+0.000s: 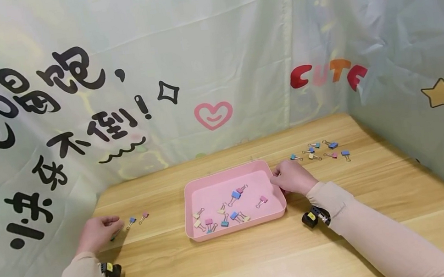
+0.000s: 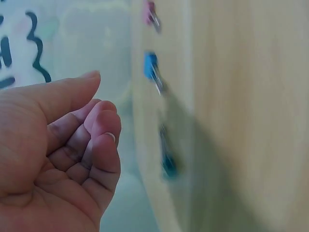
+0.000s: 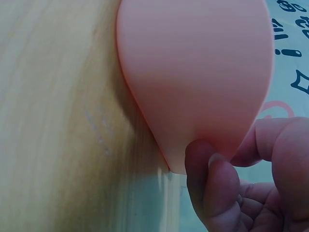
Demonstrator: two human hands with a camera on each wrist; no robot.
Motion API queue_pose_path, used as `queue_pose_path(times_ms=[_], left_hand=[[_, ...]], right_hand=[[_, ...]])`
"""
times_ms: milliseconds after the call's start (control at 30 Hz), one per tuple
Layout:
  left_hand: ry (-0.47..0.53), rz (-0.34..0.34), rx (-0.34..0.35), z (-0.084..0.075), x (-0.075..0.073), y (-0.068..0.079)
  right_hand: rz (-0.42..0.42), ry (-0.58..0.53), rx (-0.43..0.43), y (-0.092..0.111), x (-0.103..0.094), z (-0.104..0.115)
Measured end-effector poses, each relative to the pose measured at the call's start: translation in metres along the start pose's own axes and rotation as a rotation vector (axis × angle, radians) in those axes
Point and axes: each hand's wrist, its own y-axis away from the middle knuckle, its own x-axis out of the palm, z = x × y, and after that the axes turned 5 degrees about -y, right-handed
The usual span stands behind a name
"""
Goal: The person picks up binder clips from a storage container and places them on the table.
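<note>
My right hand (image 1: 293,177) pinches the right wall of a pink tray (image 1: 212,194), thumb and fingers on either side of its edge in the right wrist view. Several binder clips in blue, pink, yellow and teal lie in the tray, mostly toward its front. Over the left of the table, my left hand (image 1: 97,233) hovers with loosely bent fingers, holding nothing. Just beside it lies a teal binder clip (image 2: 169,164), partly hidden by the hand in the head view. Beyond are a blue binder clip (image 1: 132,220) and a pink binder clip (image 1: 145,215).
More binder clips, among them a blue one (image 1: 346,153), lie loose on the table (image 1: 237,266) right of the tray. Printed curtains (image 1: 237,62) enclose the back and sides. Each wrist carries a small black camera (image 1: 112,271).
</note>
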Motion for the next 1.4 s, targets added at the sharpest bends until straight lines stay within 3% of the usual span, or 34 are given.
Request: queue_pose_path(times_ms=[400,667,967,1400], left_hand=[[0.106,0.034,0.09,-0.087,0.003,-0.024],[0.182,0.04,0.131,-0.137,0.02,-0.046],[0.196,0.055,0.179,-0.182,0.04,-0.061],[0.263,0.121,0.236,-0.236,0.061,-0.068]], right_hand=[[-0.003,-0.022,0.018,0.002,0.0,0.002],[-0.007,-0.027,0.025,0.001,0.001,0.0],[-0.003,-0.03,0.022,0.002,0.001,0.002],[-0.013,-0.036,0.026,0.002,0.001,0.002]])
